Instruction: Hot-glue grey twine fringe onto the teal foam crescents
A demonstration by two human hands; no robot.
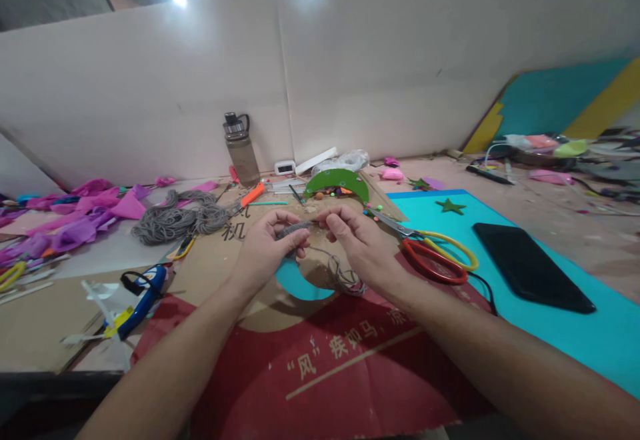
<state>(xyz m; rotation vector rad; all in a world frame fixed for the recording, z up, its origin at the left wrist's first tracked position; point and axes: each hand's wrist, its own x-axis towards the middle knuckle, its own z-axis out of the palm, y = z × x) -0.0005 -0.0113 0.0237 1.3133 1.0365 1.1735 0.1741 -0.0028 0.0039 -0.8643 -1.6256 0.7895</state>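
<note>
My left hand [267, 248] and my right hand [357, 243] meet over a brown and red cardboard sheet [320, 353]. Both pinch a short stick wrapped in grey cord [295, 229], held level between them. My left hand grips its left end with closed fingers. My right hand pinches the right end, and loose grey cord [340, 273] trails down from it to the cardboard. A blue crescent-shaped foam piece [300, 287] lies on the cardboard right under my hands.
Red and yellow handled scissors [430, 253] lie right of my hands, beside a black phone [530, 267] on a teal sheet [600, 333]. A grey cord bundle [175, 217], a blue glue gun [143, 293], pink scraps [75, 220], a water bottle [241, 150] and a green foam arc [337, 183] lie around.
</note>
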